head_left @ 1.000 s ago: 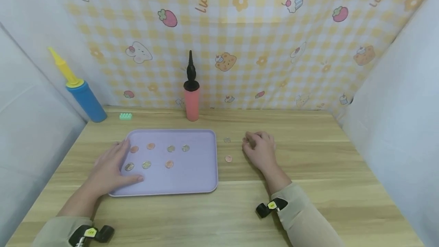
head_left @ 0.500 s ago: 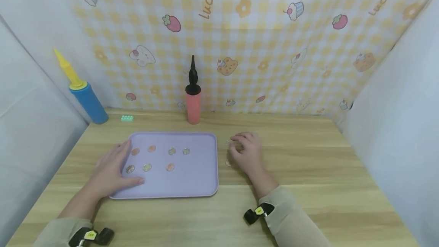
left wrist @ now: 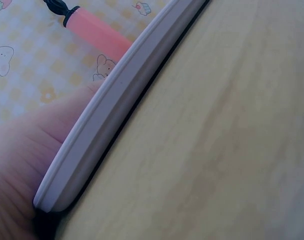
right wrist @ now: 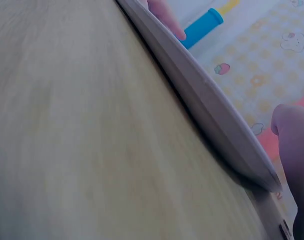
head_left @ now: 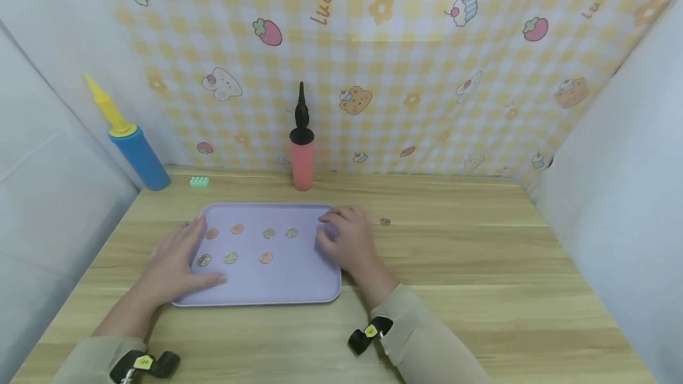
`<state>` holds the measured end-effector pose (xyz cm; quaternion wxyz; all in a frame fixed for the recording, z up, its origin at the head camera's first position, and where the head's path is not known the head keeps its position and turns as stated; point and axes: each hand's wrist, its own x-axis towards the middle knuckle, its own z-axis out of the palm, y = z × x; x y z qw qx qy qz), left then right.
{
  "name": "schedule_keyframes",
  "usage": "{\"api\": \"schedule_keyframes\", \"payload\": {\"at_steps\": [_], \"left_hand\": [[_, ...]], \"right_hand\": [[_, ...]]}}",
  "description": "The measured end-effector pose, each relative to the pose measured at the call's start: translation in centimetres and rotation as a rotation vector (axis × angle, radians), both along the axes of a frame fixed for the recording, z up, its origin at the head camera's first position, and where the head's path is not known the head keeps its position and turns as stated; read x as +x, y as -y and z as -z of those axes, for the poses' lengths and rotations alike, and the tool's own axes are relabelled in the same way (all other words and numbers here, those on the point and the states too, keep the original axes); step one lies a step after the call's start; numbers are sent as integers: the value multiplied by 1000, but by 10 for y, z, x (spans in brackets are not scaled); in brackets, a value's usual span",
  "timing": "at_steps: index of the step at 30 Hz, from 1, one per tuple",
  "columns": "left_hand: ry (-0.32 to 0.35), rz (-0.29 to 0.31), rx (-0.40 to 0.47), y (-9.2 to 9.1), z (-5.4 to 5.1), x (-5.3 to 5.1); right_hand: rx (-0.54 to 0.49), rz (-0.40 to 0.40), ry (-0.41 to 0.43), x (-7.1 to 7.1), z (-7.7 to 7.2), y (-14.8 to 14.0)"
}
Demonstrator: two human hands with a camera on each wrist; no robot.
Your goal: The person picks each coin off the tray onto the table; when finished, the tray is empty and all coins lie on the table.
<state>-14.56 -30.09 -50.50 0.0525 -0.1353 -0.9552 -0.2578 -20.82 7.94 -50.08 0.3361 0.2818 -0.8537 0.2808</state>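
Observation:
My left hand (head_left: pixel 172 265) rests spread on the left edge of the lavender tray (head_left: pixel 299 277), its thumb lying over the front-left part. Several coins lie flat in the tray in two rows, among them a copper one (head_left: pixel 265 258) and a silvery one (head_left: pixel 291 232). Over the tray's right rim is my right hand (head_left: pixel 349 242), fingers bent, with a gap between index fingertip and thumb and no coin visible there. A darker coin (head_left: pixel 385 221) lies on the table right of that hand. The right wrist view shows my right thumb (right wrist: pixel 294 145) beyond the tray side (right wrist: pixel 212 105).
Behind the tray stands a pink pump (head_left: pixel 302 165) with a black nozzle. A blue pump (head_left: pixel 141 159) with a yellow top leans at the back left, beside a small green block (head_left: pixel 200 182). A checked curtain (head_left: pixel 416 64) hangs behind the table (head_left: pixel 453 259).
My right hand has moved left from the table to the tray's right rim, uncovering the darker coin. Two coins seen earlier beside the tray are out of sight. My left hand stays put.

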Motion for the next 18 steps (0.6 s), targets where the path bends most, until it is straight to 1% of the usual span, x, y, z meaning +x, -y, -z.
{"api": "schedule_keyframes", "payload": {"at_steps": [4, 6, 8, 10, 13, 15, 18], "left_hand": [[-6, 3, 0, -1, 0, 0], [-3, 4, 0, -1, 1, 0], [-1, 2, -1, -1, 1, 0], [1, -1, -2, -2, 1, 0], [6, 0, -2, -3, 0, 1], [2, 1, -1, -3, 0, 1], [1, 2, 1, -2, -2, 3]], "right_hand": [[53, 0, -36, 1, -3, 12], [87, -19, -40, 2, -5, 17], [118, -56, -20, 2, -5, 21], [140, -93, 30, 2, -5, 24], [181, -115, 148, 3, -3, 26], [243, -86, 234, 3, -2, 26], [376, -36, 334, 3, -2, 28]]}}
